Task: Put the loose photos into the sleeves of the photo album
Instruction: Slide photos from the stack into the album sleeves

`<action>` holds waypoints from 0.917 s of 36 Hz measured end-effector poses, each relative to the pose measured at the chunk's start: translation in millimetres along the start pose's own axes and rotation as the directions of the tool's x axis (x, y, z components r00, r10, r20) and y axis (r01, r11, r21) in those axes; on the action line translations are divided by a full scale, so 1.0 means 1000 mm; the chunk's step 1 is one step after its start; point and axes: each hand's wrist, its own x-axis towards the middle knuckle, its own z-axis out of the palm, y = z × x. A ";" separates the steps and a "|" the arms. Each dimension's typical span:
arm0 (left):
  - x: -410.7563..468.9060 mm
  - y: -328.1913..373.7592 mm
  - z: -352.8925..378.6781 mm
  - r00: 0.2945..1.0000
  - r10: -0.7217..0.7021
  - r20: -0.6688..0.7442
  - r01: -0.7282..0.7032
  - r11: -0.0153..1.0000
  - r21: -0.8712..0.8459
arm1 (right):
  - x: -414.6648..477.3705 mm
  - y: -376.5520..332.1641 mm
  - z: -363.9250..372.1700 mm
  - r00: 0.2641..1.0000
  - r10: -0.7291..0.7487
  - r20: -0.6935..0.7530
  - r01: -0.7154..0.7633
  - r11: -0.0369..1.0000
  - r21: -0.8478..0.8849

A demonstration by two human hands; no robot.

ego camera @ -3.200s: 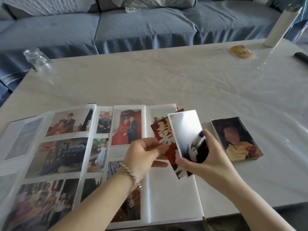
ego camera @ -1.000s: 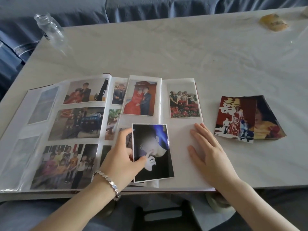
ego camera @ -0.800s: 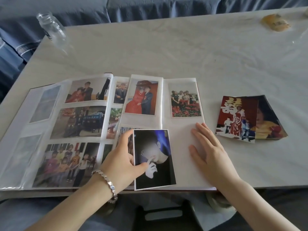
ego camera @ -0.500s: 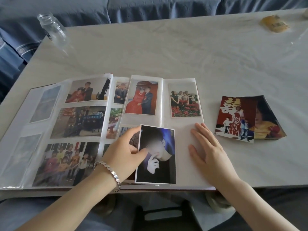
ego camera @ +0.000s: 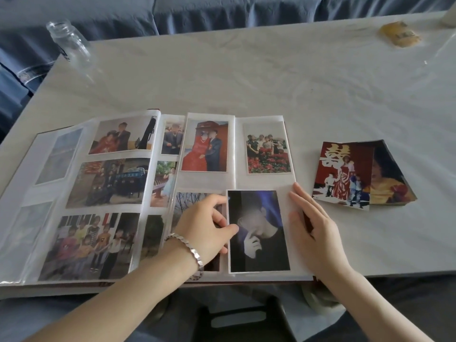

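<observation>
The photo album (ego camera: 261,183) lies open at the table's near edge, most sleeves filled with photos. My left hand (ego camera: 204,228) pinches the left edge of a dark portrait photo (ego camera: 259,240), thumb on top, and holds it upright over the lower part of the right page. My right hand (ego camera: 313,225) lies flat with straight fingers on that page's right edge. A small pile of loose photos (ego camera: 355,176) lies on the table to the right of the album, a red wedding picture on top.
A clear glass jar (ego camera: 69,43) stands at the table's far left corner. A yellow packet (ego camera: 399,34) lies at the far right. A blue sofa (ego camera: 222,11) runs behind the white table (ego camera: 246,77).
The pile of photos went from my hands to the table at the right. My left hand has carried the dark photo rightward and straightened it over the right page; my right hand stayed flat.
</observation>
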 end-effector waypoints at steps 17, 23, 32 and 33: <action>0.006 0.015 0.018 0.992 -0.003 0.129 0.008 0.999 -0.039 | 0.001 0.001 -0.002 0.999 -0.046 -0.013 0.046 0.999 0.000; 0.008 0.019 0.014 0.998 0.006 0.058 -0.009 0.999 0.049 | 0.002 0.000 -0.002 0.998 -0.061 -0.015 0.060 0.998 -0.013; 0.005 0.025 0.019 0.992 0.124 -0.014 -0.120 0.976 0.179 | 0.003 -0.003 -0.003 0.998 -0.056 -0.019 0.056 0.998 -0.020; 0.005 0.024 0.019 0.994 0.110 -0.001 -0.108 0.983 0.151 | 0.004 -0.004 -0.003 0.999 -0.052 -0.017 0.052 0.998 -0.018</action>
